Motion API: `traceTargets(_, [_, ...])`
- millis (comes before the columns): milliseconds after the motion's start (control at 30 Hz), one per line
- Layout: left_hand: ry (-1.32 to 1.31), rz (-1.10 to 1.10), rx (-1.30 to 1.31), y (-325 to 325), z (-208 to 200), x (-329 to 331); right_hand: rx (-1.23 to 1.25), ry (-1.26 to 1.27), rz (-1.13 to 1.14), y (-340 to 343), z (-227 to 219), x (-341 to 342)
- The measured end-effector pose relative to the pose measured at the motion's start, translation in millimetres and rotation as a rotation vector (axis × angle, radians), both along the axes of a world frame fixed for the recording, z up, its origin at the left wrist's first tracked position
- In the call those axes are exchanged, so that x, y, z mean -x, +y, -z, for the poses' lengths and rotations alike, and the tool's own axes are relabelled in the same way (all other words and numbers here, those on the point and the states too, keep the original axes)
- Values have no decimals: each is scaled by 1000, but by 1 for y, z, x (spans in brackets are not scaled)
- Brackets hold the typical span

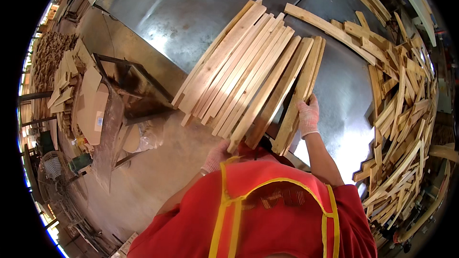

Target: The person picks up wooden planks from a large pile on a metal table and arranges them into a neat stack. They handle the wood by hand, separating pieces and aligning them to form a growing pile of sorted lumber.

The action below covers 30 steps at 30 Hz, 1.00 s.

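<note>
A row of long, narrow wooden planks point(239, 62) lies side by side on the metal tabletop point(191, 14), their near ends sticking out past its edge toward me. My right hand point(309, 116), in a pale knitted glove, is closed against the outer side of the rightmost plank point(303, 91). Low at the near ends is my left hand point(217, 156), gloved too, beside a plank point(263, 98) whose end reaches toward my chest. The left fingers are mostly hidden. Dark gaps separate some of the planks on the right.
One plank point(330, 31) lies slanted across the table's far right. A large jumbled heap of wooden offcuts point(401, 110) fills the right side. On the left stand a dark metal frame point(136, 74), cardboard sheets point(93, 105) and a caged fan point(60, 177). Stacked wood lies behind them.
</note>
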<state>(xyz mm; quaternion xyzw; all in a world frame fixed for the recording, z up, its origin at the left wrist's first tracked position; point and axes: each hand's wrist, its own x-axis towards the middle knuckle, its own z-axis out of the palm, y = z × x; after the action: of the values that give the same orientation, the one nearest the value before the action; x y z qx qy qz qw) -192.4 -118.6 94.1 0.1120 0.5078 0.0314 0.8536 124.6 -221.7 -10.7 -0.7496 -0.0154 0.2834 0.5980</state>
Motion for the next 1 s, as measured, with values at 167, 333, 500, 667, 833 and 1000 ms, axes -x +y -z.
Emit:
traceTargets(167, [-307, 221, -149, 22, 16, 23, -27, -39, 49, 1, -35, 5])
traceTargets(333, [-227, 366, -187, 13, 5, -58, -104, -95, 97, 9, -60, 1])
traceTargets(500, [-136, 1084, -643, 13, 54, -98, 128, -170, -70, 24, -30, 6])
traceTargets(667, [56, 1165, -1003, 44, -4, -55, 107, -155, -70, 35, -11, 13])
traceTargets(833, [469, 721, -752, 70, 30, 62, 248, -63, -82, 31, -23, 6])
traceTargets(1000, [154, 186, -286, 81, 75, 44, 905, -260, -313, 54, -74, 8])
